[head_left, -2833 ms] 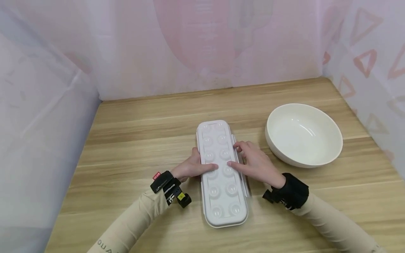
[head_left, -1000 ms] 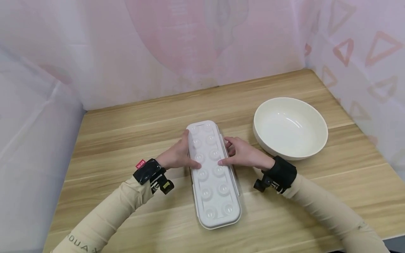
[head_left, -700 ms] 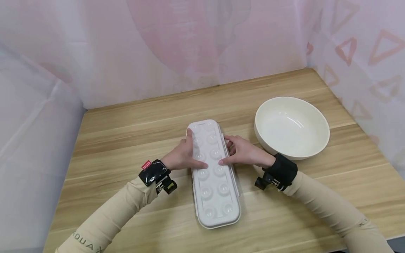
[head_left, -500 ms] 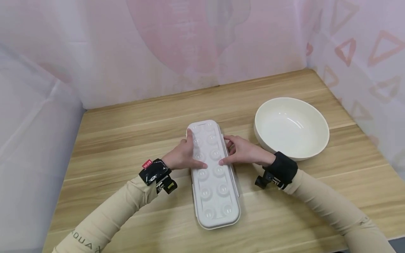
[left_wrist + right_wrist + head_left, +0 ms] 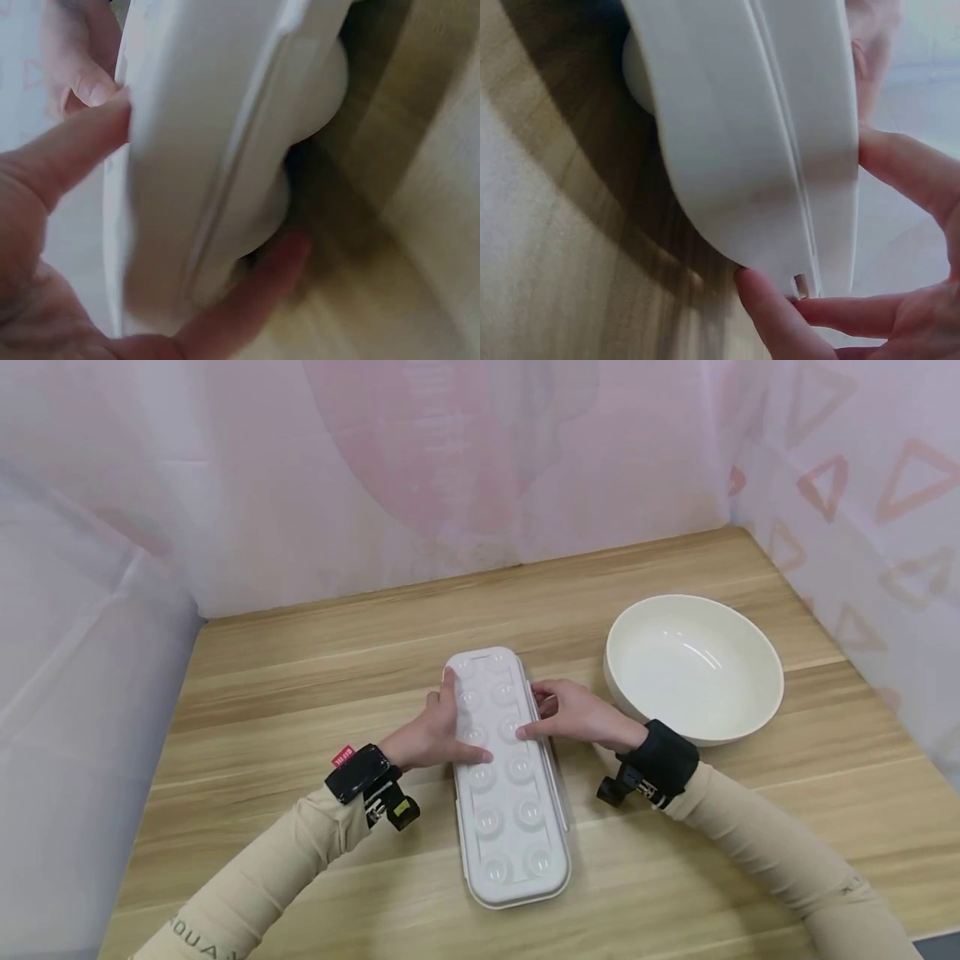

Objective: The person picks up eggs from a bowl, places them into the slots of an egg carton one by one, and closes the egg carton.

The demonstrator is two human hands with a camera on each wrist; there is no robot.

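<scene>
A long white lidded egg box (image 5: 513, 827), its lid marked with two rows of round bumps, lies on the table. My left hand (image 5: 429, 732) holds its left side. The left thumb lies on the lid and the index finger runs along the upper left edge; in the left wrist view another finger (image 5: 247, 292) reaches beneath the box's rounded cups. On the opposite side my right hand (image 5: 577, 714) grips the edge, thumb on the lid. In the right wrist view, its fingertips (image 5: 754, 285) touch the end of a side flap (image 5: 727, 180) near a small slot.
A large cream bowl (image 5: 693, 668) with nothing in it stands right of the egg box, close to the right wrist. Printed cloth walls (image 5: 450, 460) enclose the back and sides of the wooden table (image 5: 315, 660).
Since the oldest frame, my left index finger has come onto the lid's edge and the right fingers have curled at the side flap. Lately the right thumb has slid slightly up the lid.
</scene>
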